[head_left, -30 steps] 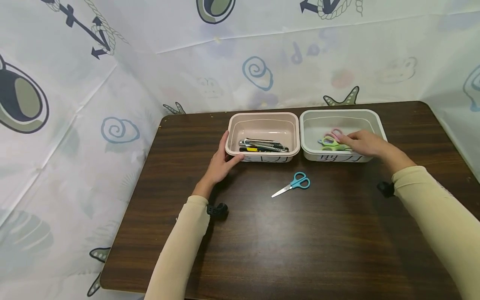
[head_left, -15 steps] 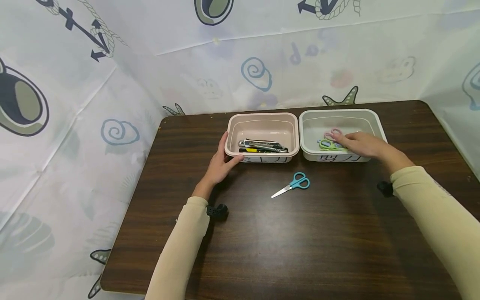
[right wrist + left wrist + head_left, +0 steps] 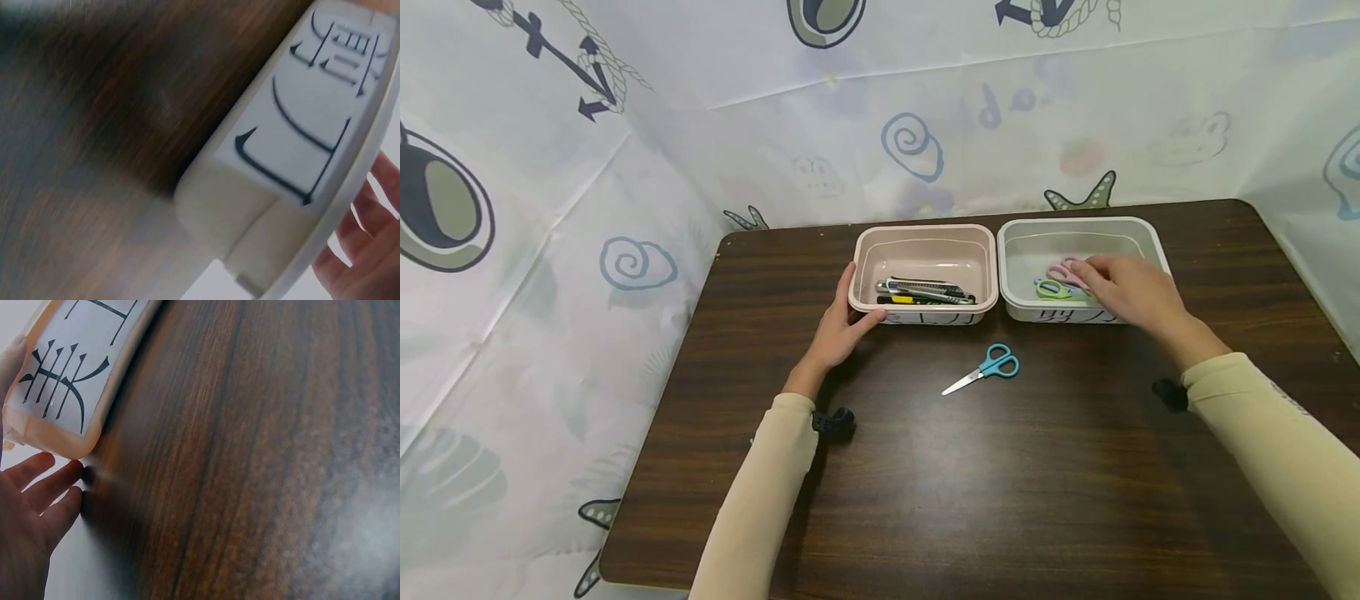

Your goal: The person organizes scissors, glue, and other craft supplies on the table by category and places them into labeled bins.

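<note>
My left hand (image 3: 835, 329) rests at the near left corner of the pink bin (image 3: 865, 250), its fingers along the side and the thumb at the front rim. In the left wrist view its fingers (image 3: 53, 487) look fairly straight beside the bin's corner. Inside the grey bin (image 3: 1022, 242), my right hand (image 3: 1131, 292) pinches the handle of pink scissors (image 3: 1062, 272). Green-handled scissors (image 3: 1052, 289) lie just below them, partly covered by the hand. Blue-handled scissors (image 3: 998, 362) lie on the table in front of the bins, blades pointing left.
Several utility knives (image 3: 925, 291) lie in the pink bin. Both bins stand side by side near the back edge of the dark wooden table (image 3: 925, 500). White labels with black characters, such as this label (image 3: 312, 112), mark the bin fronts. Printed cloth (image 3: 820, 142) hangs behind.
My right hand has risen slightly in the grey bin, its fingers now drawn together on the pink scissors. My left hand and the blue scissors have stayed in place.
</note>
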The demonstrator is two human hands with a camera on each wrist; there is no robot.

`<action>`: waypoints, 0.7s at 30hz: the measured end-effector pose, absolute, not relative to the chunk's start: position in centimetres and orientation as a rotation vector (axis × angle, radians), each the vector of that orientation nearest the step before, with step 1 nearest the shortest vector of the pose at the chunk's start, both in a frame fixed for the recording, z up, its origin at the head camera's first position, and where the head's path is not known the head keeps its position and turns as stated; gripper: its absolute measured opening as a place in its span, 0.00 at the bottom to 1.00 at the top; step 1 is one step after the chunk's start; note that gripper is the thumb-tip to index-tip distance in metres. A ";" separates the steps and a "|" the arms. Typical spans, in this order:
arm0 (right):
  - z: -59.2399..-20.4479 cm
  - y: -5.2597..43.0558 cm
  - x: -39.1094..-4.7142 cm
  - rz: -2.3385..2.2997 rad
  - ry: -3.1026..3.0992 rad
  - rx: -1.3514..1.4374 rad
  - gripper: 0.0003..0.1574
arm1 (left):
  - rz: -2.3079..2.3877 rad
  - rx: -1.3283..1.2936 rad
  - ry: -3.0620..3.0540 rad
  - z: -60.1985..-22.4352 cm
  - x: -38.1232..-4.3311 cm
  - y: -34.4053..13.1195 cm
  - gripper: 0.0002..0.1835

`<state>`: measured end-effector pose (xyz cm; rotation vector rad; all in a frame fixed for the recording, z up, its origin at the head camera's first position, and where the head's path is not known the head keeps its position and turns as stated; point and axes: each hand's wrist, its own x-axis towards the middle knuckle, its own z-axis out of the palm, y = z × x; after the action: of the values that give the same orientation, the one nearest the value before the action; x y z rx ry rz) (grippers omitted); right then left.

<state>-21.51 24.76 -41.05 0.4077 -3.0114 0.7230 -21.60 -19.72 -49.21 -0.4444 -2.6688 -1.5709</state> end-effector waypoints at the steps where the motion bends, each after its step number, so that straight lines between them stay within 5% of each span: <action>1: -40.9 24.5 -21.2 0.726 -2.963 0.405 0.34 | -1.572 -0.447 -2.668 -49.2 -21.6 -19.7 0.51; 10: -41.5 20.6 -18.0 0.722 -2.451 0.757 0.11 | -1.549 -0.435 -2.685 -49.2 -21.6 -19.7 0.50; 21: -44.7 16.1 -14.6 0.554 -2.569 1.359 0.23 | -1.545 -0.424 -2.690 -49.0 -21.5 -19.6 0.52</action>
<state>-14.64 16.06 -44.68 1.3590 -2.5693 0.5540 -21.46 -19.62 -49.04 -0.4237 -2.6903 -1.5449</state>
